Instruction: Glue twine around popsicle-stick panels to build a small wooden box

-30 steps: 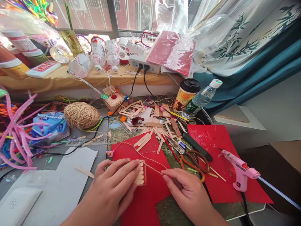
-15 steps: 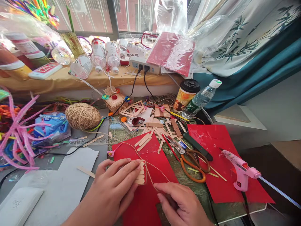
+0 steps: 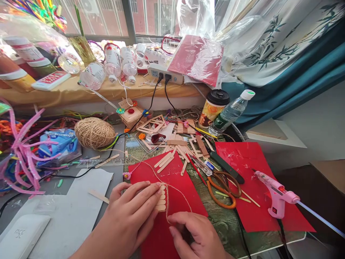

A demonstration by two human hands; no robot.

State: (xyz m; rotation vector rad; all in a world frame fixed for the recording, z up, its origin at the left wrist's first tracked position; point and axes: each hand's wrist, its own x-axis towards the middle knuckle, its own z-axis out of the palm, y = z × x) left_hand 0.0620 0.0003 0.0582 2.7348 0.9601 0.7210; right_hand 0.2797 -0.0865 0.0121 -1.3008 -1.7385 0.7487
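My left hand (image 3: pixel 137 205) lies over a small panel of popsicle sticks (image 3: pixel 161 199), fingers pressed together on it; only the panel's rounded stick ends show at the right. Beneath it is a red sheet (image 3: pixel 178 183). A strand of jute twine (image 3: pixel 167 199) runs down along the panel's right edge. Thumb and forefinger of my right hand (image 3: pixel 196 233) pinch that twine just right of the panel. From the panel's top corner the strand leads back toward the twine ball (image 3: pixel 95 133) at the left.
Brown-handled scissors (image 3: pixel 222 189) lie to the right, before a pink glue gun (image 3: pixel 276 194) on another red sheet (image 3: pixel 242 158). Loose popsicle sticks (image 3: pixel 176 144) are heaped behind the hands. A lidded cup (image 3: pixel 212 109) and a water bottle (image 3: pixel 231 113) stand at the back right.
My right hand has moved a little left and down, bringing the pinched twine close along the panel's right edge. My left hand stays in place on the panel.
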